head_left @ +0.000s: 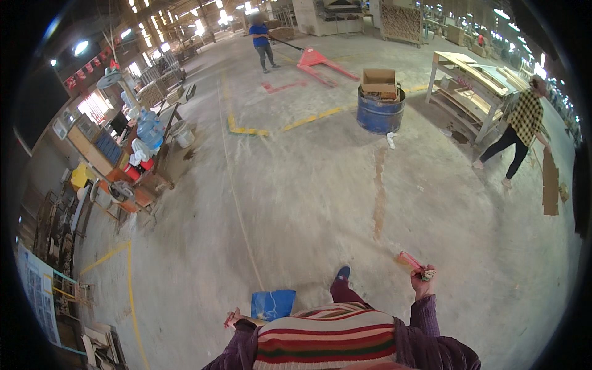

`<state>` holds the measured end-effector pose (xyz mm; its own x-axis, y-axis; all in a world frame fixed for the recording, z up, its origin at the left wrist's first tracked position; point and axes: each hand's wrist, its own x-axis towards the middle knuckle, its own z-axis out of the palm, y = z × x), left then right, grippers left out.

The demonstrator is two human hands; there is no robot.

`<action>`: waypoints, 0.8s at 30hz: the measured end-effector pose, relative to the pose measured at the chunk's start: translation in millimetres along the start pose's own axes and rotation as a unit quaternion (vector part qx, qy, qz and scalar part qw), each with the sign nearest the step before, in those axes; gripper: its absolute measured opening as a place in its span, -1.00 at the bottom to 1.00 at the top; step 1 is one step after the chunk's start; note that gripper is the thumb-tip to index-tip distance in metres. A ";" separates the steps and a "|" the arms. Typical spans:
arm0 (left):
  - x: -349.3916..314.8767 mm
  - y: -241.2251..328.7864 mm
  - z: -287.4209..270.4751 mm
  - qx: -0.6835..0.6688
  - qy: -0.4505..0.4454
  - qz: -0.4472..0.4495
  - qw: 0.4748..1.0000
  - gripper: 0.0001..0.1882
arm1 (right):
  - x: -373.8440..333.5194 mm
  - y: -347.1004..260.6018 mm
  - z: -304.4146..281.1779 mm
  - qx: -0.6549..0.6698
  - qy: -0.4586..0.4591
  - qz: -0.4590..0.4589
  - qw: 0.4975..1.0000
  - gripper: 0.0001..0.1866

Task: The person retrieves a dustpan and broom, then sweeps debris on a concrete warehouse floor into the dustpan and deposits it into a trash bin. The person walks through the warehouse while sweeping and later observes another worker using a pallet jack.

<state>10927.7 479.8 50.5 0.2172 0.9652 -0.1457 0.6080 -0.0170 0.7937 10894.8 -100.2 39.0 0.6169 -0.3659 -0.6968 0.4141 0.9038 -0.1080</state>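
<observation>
My right hand is raised out at the right, its fingers closed round a small bundle with red strands that stick out toward the upper left. A pale, greenish piece shows at the top of that fist; its kind is too small to tell. Low at the left, my left hand is closed, with a bit of pinkish red showing at its fingers. Beside it, in front of my striped top, is a flat blue piece with pale marks; whether the hand touches it cannot be made out.
A blue drum holding a cardboard box stands ahead. Behind it a person in blue holds a red pallet jack. At the right, a person in a checked shirt walks by a wooden workbench. A cluttered table with water bottles is at left.
</observation>
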 end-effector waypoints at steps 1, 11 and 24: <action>-2.8 19.0 31.5 -0.001 -0.008 -0.003 1.000 -0.62 | 17.4 1.5 17.2 -0.007 0.000 -0.014 1.000 -0.84; -21.6 200.5 273.8 -0.025 -0.012 -0.007 1.000 -0.66 | 235.3 83.0 260.6 0.002 -0.034 0.025 0.999 -0.82; 4.3 395.3 574.3 -0.009 -0.017 -0.024 1.000 -0.71 | 477.9 240.0 529.6 0.065 -0.121 0.127 0.982 -0.75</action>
<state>11607.5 327.3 24.5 0.2135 0.9555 -0.2037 0.6047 0.0346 0.7957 11643.4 -175.7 55.7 0.8459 -0.1892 -0.4987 0.2988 0.9426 0.1492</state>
